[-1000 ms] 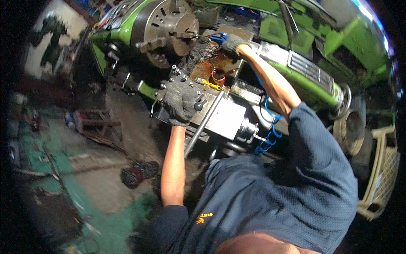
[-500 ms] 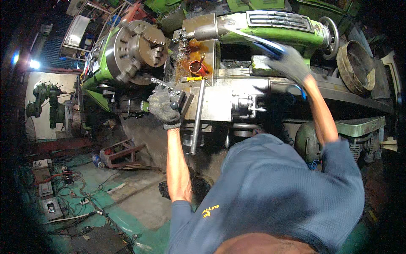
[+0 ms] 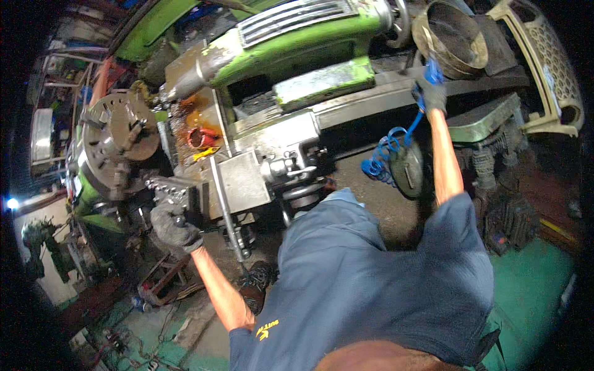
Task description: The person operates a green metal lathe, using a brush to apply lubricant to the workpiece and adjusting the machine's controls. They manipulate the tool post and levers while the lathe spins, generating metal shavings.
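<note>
At the left, my left hand (image 3: 173, 230) in a grey work glove is closed round a ball-ended lever beside the lathe's tool post (image 3: 176, 193); the fingers are partly hidden. My right hand (image 3: 431, 94), also gloved, reaches out to the far right and grips a blue air blow gun (image 3: 435, 72). The gun's thin nozzle points away from me towards a round metal pan (image 3: 473, 52). From its handle a blue coiled hose (image 3: 388, 150) hangs down. A long metal bar (image 3: 227, 207) lies slanted across the carriage, right of my left hand.
The lathe chuck (image 3: 117, 139) stands left, facing the green tailstock (image 3: 291, 46). A red cup (image 3: 201, 138) and a yellow tool (image 3: 206, 154) sit on the oily carriage. A cream plastic chair (image 3: 547, 68) and a green-topped stand (image 3: 486, 120) are at the right.
My right hand has swung right with the blow gun, drawing the coiled hose into view. The view has turned right, so the lathe appears further left. My left hand stays by the tool post.
</note>
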Tool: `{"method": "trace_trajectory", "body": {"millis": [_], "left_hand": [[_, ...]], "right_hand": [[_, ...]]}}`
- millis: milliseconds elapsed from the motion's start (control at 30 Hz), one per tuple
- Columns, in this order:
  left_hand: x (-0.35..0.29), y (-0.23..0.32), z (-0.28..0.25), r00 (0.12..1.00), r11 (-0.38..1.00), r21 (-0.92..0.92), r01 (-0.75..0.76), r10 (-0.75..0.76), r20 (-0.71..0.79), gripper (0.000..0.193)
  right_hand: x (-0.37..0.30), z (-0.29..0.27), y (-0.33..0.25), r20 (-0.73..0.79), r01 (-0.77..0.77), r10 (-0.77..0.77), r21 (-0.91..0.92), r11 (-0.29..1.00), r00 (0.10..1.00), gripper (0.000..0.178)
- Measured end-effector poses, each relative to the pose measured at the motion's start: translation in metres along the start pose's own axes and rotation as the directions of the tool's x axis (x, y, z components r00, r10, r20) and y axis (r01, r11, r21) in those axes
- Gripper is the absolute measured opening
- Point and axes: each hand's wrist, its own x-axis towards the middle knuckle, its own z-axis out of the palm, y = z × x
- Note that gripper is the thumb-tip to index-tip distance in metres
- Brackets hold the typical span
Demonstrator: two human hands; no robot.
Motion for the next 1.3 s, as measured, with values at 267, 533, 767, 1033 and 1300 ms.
{"method": "trace_trajectory", "body": {"millis": [267,533,767,1033,1300], "left_hand": [[-0.015,-0.007,-0.004,0.977,0.979,-0.061,0.193,-0.198,-0.08,0.022],[-0.032,-0.004,-0.076,0.977,0.978,-0.016,0.207,-0.206,0.046,0.02],[-0.213,-0.255,-0.071,0.779,0.764,0.197,0.615,-0.627,0.001,0.032],[-0.337,-0.471,0.065,-0.003,0.25,0.732,0.634,-0.946,0.325,0.057],[-0.415,-0.559,0.077,-0.294,-0.169,0.257,0.952,-0.744,0.6,0.032]], "right_hand": [[0.168,0.111,0.068,0.36,0.608,-0.558,-0.034,0.793,0.748,0.054],[0.204,0.089,0.123,0.244,0.487,-0.451,-0.662,0.57,0.858,0.065],[-0.01,0.082,0.024,0.224,0.277,-0.187,-0.899,0.34,0.956,0.076],[-0.181,-0.054,0.114,0.488,0.493,-0.114,-0.87,0.019,0.865,0.063],[-0.514,0.045,0.097,0.666,0.614,-0.026,-0.67,0.418,0.745,0.062]]}}
